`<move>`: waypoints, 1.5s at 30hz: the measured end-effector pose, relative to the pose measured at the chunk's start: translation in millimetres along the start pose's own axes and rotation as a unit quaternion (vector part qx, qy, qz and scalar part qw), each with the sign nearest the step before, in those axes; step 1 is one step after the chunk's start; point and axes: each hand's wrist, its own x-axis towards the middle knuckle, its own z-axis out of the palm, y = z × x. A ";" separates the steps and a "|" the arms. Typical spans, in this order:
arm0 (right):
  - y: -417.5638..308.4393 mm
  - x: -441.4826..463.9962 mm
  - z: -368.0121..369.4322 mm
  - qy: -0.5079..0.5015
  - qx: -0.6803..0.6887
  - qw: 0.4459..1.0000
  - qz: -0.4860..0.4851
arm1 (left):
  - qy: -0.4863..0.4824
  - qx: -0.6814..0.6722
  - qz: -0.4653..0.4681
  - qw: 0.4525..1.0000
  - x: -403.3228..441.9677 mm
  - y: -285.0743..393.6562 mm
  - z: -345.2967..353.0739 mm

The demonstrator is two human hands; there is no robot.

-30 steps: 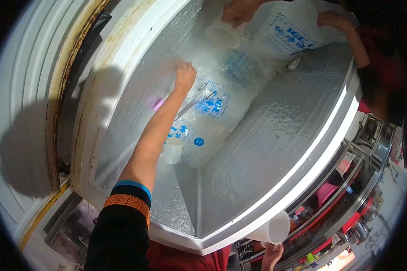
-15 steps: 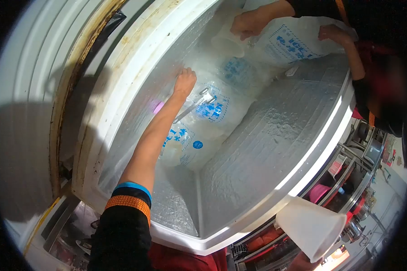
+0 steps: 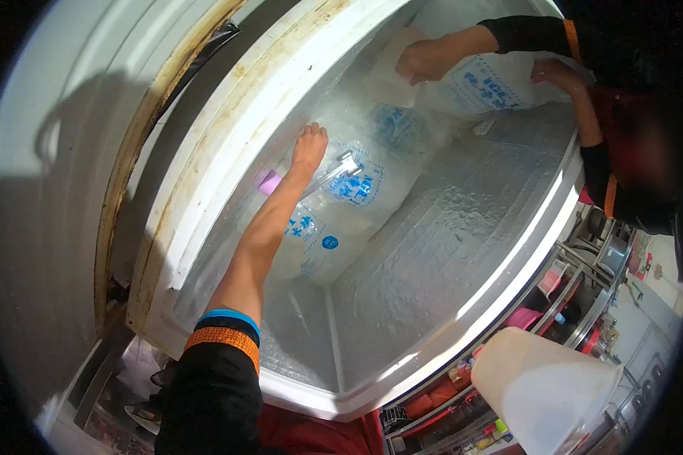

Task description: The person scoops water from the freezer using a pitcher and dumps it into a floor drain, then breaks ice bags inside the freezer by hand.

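Observation:
My left hand (image 3: 310, 145) reaches down inside a deep white chest with grey inner walls. Its fingers are curled closed, and what they hold, if anything, is hidden from me. Just right of the wrist a metal tool with a long handle (image 3: 334, 174) lies on a clear bag of ice (image 3: 357, 178) with blue print. A pink object (image 3: 269, 182) shows left of my forearm, partly covered by it. At the lower right a translucent white plastic bucket (image 3: 546, 387) is tilted outside the chest. My right hand does not show.
Across the chest, another person's hand (image 3: 425, 61) is at a pale container (image 3: 395, 61); their other hand (image 3: 558, 76) is on a printed ice bag (image 3: 486, 83). The chest's white rim (image 3: 463, 330) surrounds the opening. Metal shelves (image 3: 577, 296) with kitchenware stand beyond it.
The bucket has swung right and nearer, showing more of its side. More of the pink object shows beside my forearm. My left hand sits slightly lower in view, still curled.

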 end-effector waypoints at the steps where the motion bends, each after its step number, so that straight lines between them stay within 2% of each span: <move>1: -5.9 -1.5 14.4 -0.002 0.055 0.998 0.037 | 0.006 -0.001 -0.007 1.000 -1.4 -0.6 -1.3; 4: -19.7 -11.4 67.9 0.005 0.210 0.965 0.158 | 0.006 -0.020 -0.015 1.000 -0.7 -1.5 -2.2; 8: -27.0 -45.0 151.4 0.025 0.352 0.875 0.332 | -0.004 -0.012 -0.024 1.000 1.6 7.2 4.6; 10: -15.5 -74.8 196.3 0.017 0.395 0.839 0.374 | -0.051 -0.005 -0.025 0.998 10.8 10.6 2.2; 12: 8.4 -114.7 242.8 -0.014 0.388 0.849 0.357 | -0.044 -0.003 -0.003 0.999 10.3 9.3 -9.4; 14: 27.7 -146.2 280.2 0.026 0.352 0.826 0.439 | -0.038 -0.003 0.022 0.999 11.0 10.7 -16.6; 15: 16.3 -154.6 300.3 0.025 0.304 0.836 0.456 | -0.017 -0.010 0.018 1.000 12.5 11.1 -15.8; 17: 54.8 -189.0 297.7 -0.011 0.312 0.831 0.461 | 0.000 -0.017 0.016 1.000 13.5 10.4 -8.5; 19: 74.6 -215.0 295.2 -0.062 0.288 0.824 0.484 | 0.116 -0.087 0.083 0.986 16.3 8.2 3.8; 20: 80.3 -224.8 294.9 -0.060 0.285 0.823 0.488 | 0.111 -0.087 0.085 0.986 16.4 8.6 5.8; 22: 89.8 -242.6 296.4 -0.086 0.222 0.818 0.523 | -0.014 -0.148 0.072 0.986 20.1 8.9 10.2; 23: 96.9 -253.1 296.8 -0.083 0.222 0.816 0.527 | -0.017 -0.146 0.075 0.986 21.7 8.5 16.6; 25: 107.1 -273.8 297.4 -0.137 0.212 0.838 0.484 | -0.097 -0.136 0.017 0.986 21.5 10.1 25.1; 26: 109.8 -284.3 301.0 -0.119 0.218 0.837 0.487 | -0.100 -0.134 0.022 0.986 20.6 9.9 27.2; 28: 108.6 -298.0 309.7 -0.121 0.189 0.826 0.517 | -0.036 -0.175 -0.013 0.984 17.7 6.6 24.5; 29: 108.7 -303.6 310.4 -0.127 0.159 0.814 0.544 | -0.041 -0.173 -0.011 0.984 14.1 6.5 22.0; 30: 124.1 -317.3 304.4 -0.189 0.163 0.825 0.507 | -0.026 -0.188 -0.010 0.982 12.0 5.3 23.5; 31: 132.1 -327.5 298.8 -0.188 0.164 0.824 0.509 | -0.008 -0.203 -0.008 0.979 12.9 3.4 24.1; 34: 129.3 -324.2 292.0 -0.281 -0.035 0.807 0.518 | 0.019 -0.212 0.015 0.977 6.3 0.6 18.4; 35: 127.7 -319.9 291.0 -0.282 -0.036 0.807 0.518 | 0.018 -0.212 0.014 0.977 3.8 -0.2 17.1; 37: 128.3 -313.4 285.6 -0.319 -0.149 0.820 0.451 | 0.083 -0.232 0.031 0.969 1.0 -0.6 21.8; 38: 145.0 -324.2 277.6 -0.348 -0.207 0.810 0.423 | 0.086 -0.234 0.029 0.968 0.9 -0.3 23.2; 39: 143.3 -321.8 276.7 -0.350 -0.209 0.811 0.420 | 0.077 -0.233 0.023 0.969 -0.9 0.2 22.1; 41: 140.7 -318.1 279.0 -0.373 -0.204 0.774 0.470 | 0.072 -0.231 0.013 0.970 -3.4 1.0 19.8; 45: 154.0 -327.4 267.9 -0.415 -0.258 0.739 0.463 | 0.051 -0.251 -0.014 0.967 -2.9 2.6 10.2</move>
